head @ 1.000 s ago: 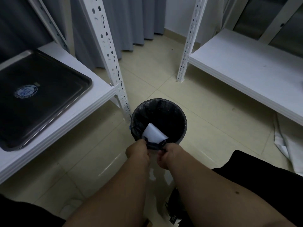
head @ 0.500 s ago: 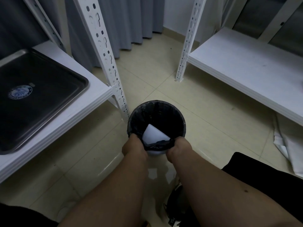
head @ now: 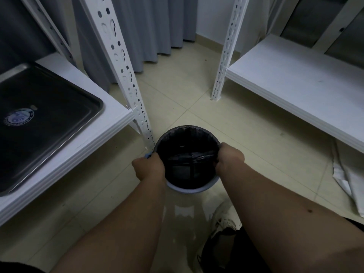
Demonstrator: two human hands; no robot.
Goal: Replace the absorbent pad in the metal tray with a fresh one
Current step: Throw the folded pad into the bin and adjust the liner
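A small round waste bin (head: 187, 188) with a black liner (head: 189, 146) stands on the tiled floor between two shelf units. My left hand (head: 148, 167) grips the liner at the bin's left rim. My right hand (head: 229, 157) grips it at the right rim. The liner's near edge is stretched across the opening between my hands. No white pad shows inside the bin. The metal tray (head: 49, 123) lies on the low white shelf at the left, bare except for a round blue sticker (head: 18, 117).
A perforated white shelf post (head: 126, 75) stands just left of the bin. Another low white shelf (head: 295, 81) runs along the right. White sheets (head: 346, 178) lie on the floor beneath it. Grey curtains (head: 149, 26) hang at the back. My shoe (head: 222, 219) is near the bin.
My hands have moved apart from the near rim to the bin's left and right sides, pulling the liner wide. The white pad that stuck up in the bin is no longer visible.
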